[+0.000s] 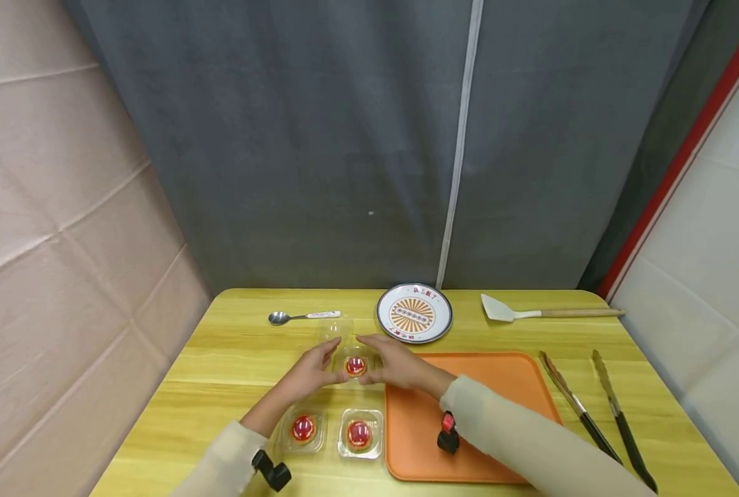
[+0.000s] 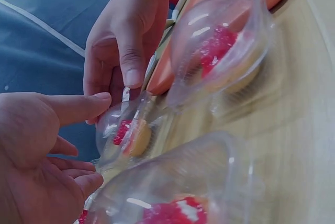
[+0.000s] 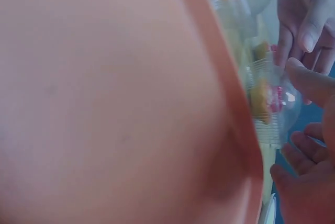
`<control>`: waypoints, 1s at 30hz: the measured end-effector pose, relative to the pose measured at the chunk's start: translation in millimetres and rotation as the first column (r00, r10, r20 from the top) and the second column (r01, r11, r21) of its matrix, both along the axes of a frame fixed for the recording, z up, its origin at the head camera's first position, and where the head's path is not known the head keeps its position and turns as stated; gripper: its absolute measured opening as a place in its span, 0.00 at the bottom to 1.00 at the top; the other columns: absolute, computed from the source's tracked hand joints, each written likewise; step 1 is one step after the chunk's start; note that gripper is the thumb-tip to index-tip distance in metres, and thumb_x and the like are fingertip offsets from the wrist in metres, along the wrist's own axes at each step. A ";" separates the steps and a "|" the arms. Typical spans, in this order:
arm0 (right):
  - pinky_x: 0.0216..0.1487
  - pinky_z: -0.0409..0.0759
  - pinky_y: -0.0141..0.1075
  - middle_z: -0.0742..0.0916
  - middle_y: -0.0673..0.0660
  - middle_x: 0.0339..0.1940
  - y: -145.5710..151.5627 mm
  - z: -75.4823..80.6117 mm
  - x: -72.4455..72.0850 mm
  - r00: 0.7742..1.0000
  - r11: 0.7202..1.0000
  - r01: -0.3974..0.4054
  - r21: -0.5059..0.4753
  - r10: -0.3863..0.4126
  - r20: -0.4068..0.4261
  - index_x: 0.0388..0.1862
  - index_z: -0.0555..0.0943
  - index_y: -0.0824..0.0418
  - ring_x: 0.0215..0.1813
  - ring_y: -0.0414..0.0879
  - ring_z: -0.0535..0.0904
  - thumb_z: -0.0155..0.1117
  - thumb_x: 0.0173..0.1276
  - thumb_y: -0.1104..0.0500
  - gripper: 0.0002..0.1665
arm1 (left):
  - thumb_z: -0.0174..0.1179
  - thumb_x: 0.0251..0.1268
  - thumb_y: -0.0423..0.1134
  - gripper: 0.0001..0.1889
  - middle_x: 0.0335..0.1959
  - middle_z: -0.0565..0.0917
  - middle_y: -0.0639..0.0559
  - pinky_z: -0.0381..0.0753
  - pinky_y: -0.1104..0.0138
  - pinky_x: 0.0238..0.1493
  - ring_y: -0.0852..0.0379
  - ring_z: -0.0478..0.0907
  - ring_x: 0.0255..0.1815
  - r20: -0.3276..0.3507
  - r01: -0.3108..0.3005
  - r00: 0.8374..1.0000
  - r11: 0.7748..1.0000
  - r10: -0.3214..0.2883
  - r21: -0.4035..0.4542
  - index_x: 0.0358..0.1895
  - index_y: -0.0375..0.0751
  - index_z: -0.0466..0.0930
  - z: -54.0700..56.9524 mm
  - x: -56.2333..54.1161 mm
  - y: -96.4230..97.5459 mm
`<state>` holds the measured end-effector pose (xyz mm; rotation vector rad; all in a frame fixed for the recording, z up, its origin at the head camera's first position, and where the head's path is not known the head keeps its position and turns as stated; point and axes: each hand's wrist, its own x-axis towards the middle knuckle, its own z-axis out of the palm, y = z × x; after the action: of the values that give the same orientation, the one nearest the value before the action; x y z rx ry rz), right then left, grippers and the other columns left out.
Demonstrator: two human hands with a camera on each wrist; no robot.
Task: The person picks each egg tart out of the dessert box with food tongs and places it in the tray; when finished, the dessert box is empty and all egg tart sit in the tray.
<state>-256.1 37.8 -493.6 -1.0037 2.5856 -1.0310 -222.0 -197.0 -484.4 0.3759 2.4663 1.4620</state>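
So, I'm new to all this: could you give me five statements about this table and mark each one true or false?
1. The left hand and the right hand are on either side of a red-topped boxed tart. True.
2. The spoon lies to the right of the plate. False: it lies to the left of it.
3. The spatula has a wooden handle. True.
4. The plate is plain white. False: it has an orange ray pattern in its middle.
5. A second boxed tart and a third boxed tart are nearer the person, left of the orange tray. True.
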 end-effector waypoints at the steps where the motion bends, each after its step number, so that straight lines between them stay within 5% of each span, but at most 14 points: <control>1: 0.78 0.66 0.54 0.73 0.63 0.77 0.7 -0.6 1.0 1.000 1.000 -0.006 0.007 0.006 -0.008 0.79 0.67 0.63 0.77 0.59 0.68 0.79 0.63 0.47 0.51 | 0.71 0.66 0.34 0.45 0.79 0.58 0.27 0.62 0.46 0.77 0.31 0.57 0.79 -0.001 0.001 1.000 1.000 -0.001 -0.005 0.79 0.23 0.53 -0.3 0.5 0.9; 10: 0.79 0.66 0.51 0.73 0.63 0.77 4.1 -11.9 3.1 0.998 0.999 -0.011 0.032 0.012 -0.059 0.78 0.66 0.66 0.77 0.57 0.68 0.78 0.64 0.50 0.50 | 0.71 0.65 0.33 0.46 0.78 0.58 0.27 0.66 0.45 0.75 0.29 0.63 0.76 -0.019 -0.001 1.000 0.998 0.000 -0.056 0.79 0.23 0.51 -1.7 4.4 8.6; 30: 0.78 0.66 0.51 0.74 0.61 0.76 5.8 -18.5 4.6 0.999 1.000 0.017 -0.002 -0.017 -0.035 0.77 0.68 0.66 0.77 0.56 0.68 0.79 0.62 0.51 0.49 | 0.72 0.63 0.31 0.45 0.74 0.64 0.24 0.68 0.43 0.73 0.29 0.66 0.74 -0.012 -0.061 0.998 0.989 0.060 -0.137 0.77 0.20 0.54 -7.2 10.0 22.2</control>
<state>-251.4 43.6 -512.1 -1.0110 2.6264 -1.0284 -212.0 -174.8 -491.7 0.2822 2.5872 1.3055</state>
